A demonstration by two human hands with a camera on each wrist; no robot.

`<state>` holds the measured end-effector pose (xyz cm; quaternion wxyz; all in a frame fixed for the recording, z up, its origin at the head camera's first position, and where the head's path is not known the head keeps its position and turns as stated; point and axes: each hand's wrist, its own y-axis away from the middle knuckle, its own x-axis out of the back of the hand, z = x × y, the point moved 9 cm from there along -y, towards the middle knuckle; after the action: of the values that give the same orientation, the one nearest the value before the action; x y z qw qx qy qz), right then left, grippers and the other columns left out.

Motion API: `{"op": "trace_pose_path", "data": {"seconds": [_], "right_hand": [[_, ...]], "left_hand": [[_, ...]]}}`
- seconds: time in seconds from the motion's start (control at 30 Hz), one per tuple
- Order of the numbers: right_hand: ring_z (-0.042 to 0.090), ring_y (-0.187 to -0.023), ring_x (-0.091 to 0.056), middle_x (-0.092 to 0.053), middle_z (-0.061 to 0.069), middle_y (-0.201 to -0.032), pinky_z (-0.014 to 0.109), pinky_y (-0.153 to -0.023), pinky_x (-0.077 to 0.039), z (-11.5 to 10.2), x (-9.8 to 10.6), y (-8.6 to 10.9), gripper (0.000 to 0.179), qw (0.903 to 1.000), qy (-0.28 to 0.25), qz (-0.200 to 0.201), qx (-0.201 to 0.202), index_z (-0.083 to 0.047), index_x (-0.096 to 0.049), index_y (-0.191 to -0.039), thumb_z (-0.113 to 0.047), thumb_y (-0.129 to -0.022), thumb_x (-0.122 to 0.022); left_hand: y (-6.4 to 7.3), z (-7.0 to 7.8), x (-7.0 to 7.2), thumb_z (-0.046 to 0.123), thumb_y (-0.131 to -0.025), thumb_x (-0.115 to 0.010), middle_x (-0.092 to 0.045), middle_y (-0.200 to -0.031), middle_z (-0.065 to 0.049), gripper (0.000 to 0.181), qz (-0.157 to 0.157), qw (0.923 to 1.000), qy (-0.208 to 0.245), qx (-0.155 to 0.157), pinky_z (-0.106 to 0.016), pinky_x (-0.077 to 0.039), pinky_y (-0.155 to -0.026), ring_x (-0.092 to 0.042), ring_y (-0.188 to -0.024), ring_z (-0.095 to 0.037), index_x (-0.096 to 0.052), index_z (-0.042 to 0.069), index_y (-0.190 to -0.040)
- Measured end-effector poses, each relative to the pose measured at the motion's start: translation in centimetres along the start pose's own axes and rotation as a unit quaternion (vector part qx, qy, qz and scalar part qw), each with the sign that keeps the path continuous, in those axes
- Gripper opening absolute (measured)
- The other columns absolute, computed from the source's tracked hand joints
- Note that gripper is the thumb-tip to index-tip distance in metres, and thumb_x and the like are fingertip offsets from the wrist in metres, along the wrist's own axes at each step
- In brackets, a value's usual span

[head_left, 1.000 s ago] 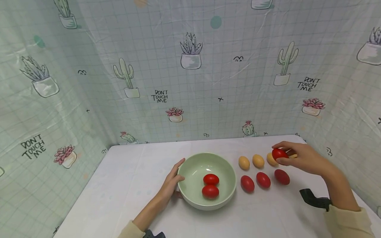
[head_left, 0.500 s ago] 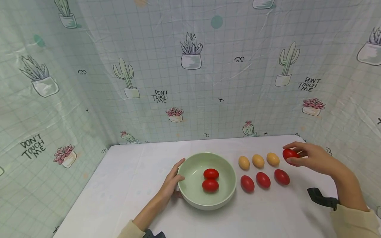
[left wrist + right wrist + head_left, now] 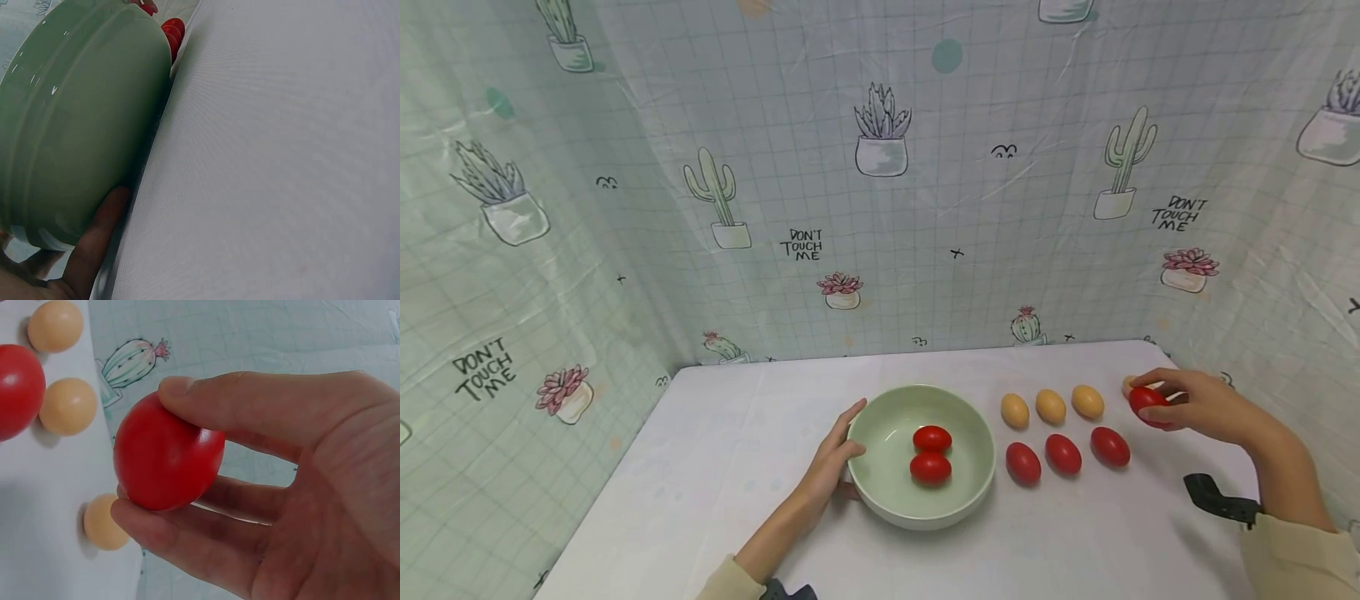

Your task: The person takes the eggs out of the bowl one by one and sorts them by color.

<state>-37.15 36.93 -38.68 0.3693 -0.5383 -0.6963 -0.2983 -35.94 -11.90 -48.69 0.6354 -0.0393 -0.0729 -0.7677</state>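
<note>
Bowl: I am seeing the bowl (image 3: 921,454) sitting on the table (image 3: 715,467) near its front middle, with two eggs (image 3: 931,454) lying inside it, one behind the other.
Left hand: my left hand (image 3: 833,461) is resting against the bowl's left wall, thumb under its side.
Front row: three eggs (image 3: 1064,454) are lying just right of the bowl.
Back row: three more eggs (image 3: 1050,406) are lying behind that row, and a fourth egg (image 3: 1128,385) is sitting further right.
Right hand: my right hand (image 3: 1202,408) is holding an egg (image 3: 1148,405) right of both rows, just in front of the fourth egg.
</note>
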Motion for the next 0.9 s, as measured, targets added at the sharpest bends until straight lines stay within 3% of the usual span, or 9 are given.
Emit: {"op": "trace_pose_path", "data": {"seconds": [0.3, 0.9], "right_hand": [[0.041, -0.105, -0.061, -0.062, 0.032, -0.120, 0.043, -0.074, -0.062, 1.9, -0.5, -0.2, 0.053, 0.9995, 0.010, -0.022, -0.021, 0.006, -0.057, -0.133, -0.020, -0.091, -0.075], [0.025, -0.103, -0.061, -0.064, 0.020, -0.115, 0.041, -0.081, -0.062, 4.8, -3.0, -0.9, 0.046, 0.9936, -0.045, -0.084, -0.061, 0.005, -0.055, -0.131, -0.016, -0.094, -0.070]], "left_hand": [[-0.1, -0.1, -0.1, 0.017, -0.092, -0.052, -0.023, -0.173, 0.000, 0.073, -0.004, 1.0000, -0.008, 0.001, -0.071, -0.014, -0.122, -0.015, -0.161, -0.034, -0.036, 0.040, -0.159], [-0.1, -0.1, -0.1, 0.016, -0.092, -0.051, -0.023, -0.173, 0.000, 0.073, -0.003, 1.0000, -0.008, 0.000, -0.070, -0.016, -0.122, -0.017, -0.161, -0.034, -0.036, 0.039, -0.159]]}}
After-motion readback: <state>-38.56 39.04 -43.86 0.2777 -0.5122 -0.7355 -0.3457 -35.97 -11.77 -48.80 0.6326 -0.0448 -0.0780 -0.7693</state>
